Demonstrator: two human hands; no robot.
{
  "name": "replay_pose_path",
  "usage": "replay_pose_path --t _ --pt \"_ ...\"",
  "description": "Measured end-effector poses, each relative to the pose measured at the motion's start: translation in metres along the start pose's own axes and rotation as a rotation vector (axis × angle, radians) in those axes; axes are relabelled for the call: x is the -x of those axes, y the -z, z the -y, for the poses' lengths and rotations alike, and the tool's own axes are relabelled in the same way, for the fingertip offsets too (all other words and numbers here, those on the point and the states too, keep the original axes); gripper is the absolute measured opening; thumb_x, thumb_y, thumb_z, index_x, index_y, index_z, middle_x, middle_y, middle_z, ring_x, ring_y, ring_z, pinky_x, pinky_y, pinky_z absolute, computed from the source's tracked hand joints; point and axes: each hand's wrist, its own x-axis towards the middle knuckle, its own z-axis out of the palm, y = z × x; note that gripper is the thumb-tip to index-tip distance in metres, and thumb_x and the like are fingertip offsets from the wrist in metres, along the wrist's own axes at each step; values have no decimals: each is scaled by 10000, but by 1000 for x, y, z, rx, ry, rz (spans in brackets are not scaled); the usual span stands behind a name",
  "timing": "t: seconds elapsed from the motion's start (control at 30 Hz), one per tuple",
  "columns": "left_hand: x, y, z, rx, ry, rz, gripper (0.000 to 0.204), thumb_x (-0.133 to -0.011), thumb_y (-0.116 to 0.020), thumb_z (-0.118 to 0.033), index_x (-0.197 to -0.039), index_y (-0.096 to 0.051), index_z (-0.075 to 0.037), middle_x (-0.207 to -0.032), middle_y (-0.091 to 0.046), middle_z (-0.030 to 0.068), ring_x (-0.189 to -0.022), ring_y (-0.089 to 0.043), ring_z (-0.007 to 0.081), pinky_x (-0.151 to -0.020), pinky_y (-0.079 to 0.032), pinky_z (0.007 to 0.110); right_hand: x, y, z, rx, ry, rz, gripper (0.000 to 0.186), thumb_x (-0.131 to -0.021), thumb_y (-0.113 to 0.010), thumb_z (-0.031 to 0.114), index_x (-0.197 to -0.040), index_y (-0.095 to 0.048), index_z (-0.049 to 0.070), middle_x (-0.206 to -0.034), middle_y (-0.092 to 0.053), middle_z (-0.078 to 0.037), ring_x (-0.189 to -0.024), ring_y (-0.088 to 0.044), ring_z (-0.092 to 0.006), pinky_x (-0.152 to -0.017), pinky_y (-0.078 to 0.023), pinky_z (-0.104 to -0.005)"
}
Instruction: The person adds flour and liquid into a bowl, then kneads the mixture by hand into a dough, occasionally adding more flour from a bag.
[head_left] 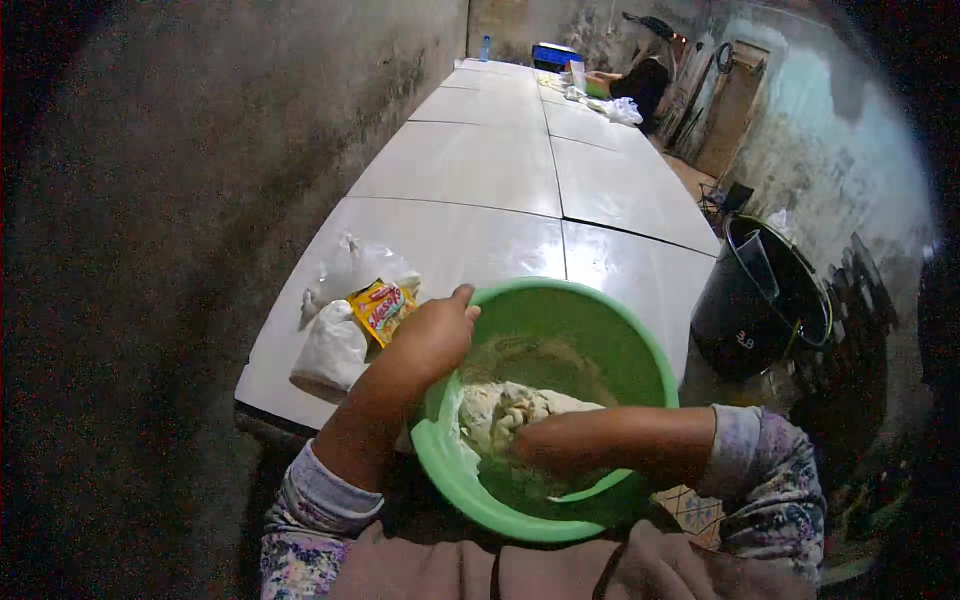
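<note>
A wide green basin (620, 320) sits at the near end of the table, close against my body. Pale, lumpy dough (500, 410) lies in its left part, with floury smears on the inner wall. My left hand (445, 325) is closed on the basin's upper left rim, thumb showing at the edge. Down inside the basin, my right hand (540, 440) presses into the dough; its fingers are hidden there. Just left of my left hand are a small yellow and red sachet (382, 310) and a clear plastic bag of white powder (335, 345).
The long white tiled table (470, 165) runs away from me beside a grey wall (270, 130). A black bucket (740, 310) stands off its right edge. At the far end are a blue crate (553, 57), plastic bags (625, 110) and a person in dark clothing (645, 85).
</note>
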Motion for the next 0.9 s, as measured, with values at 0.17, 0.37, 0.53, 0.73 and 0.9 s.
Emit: replay_pose_path --t 0.17,0.37,0.53,0.73,0.9 --pt "4 6 -10 -30 12 56 406 -960 -413 -315 -1276 -430 -61 -988 -627 258 -937 -604 430 -809 -465 528 25 41 20 260 233 -277 290 -783 -603 89 -1063 -584 17 -885 -646 -181 -769 -614 -250 -708 -486 -428" --pt "3 10 -20 0 13 106 428 -962 -400 -327 -1297 -403 -60 -978 -627 262 -942 -601 430 -817 -459 527 -37 104 -54 78 -120 -399 309 -818 -604 183 -1092 -588 40 -950 -649 -151 -859 -632 -272 -750 -499 -426" --pt "2 -1 -18 -20 -48 5 333 -953 -406 -264 -1177 -447 -21 -885 -627 267 -871 -603 441 -770 -460 526 -87 48 -76 192 47 -203 407 -864 -570 255 -1206 -503 46 -1094 -593 -202 -990 -595 -275 -833 -476 -437" --pt "8 5 -14 12 31 61 407 -963 -417 -295 -1269 -423 -28 -931 -623 288 -890 -610 449 -783 -470 532 28 28 5 610 219 -317 279 -822 -558 173 -1089 -567 93 -1045 -555 -183 -969 -565 -331 -795 -489 -439" --pt "6 5 -15 13 38 84 395 -969 -409 -290 -1264 -422 -27 -913 -624 285 -886 -611 447 -774 -473 531 57 15 -18 1021 255 -569 356 -773 -566 175 -1121 -546 102 -1074 -518 -146 -982 -535 -329 -737 -501 -413"
